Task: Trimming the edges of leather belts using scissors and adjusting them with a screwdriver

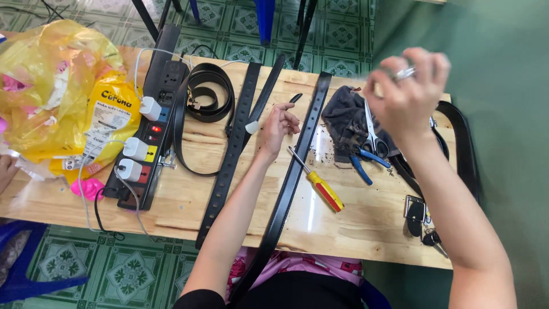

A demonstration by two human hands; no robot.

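Belt strap (291, 171), long and black, runs lengthwise down the wooden table (366, 223) (its lower end drops off the near edge). Left of this strap lie a yellow bag (63, 86), a power strip (151, 134) and more belts. The left hand (278, 125) rests against the strap, fingers curled, pinching nothing I can see. Right of the strap sit a screwdriver (317, 180), scissors (372, 134) and pliers (363, 163). The right hand (409, 91) is raised and blurred; its grip cannot be told. This looks like positioning; any punching calls for a tool first.

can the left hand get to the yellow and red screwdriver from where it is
Probably yes: the left hand rests on the table right beside the screwdriver, whose handle lies bare on the wood with nothing covering it.
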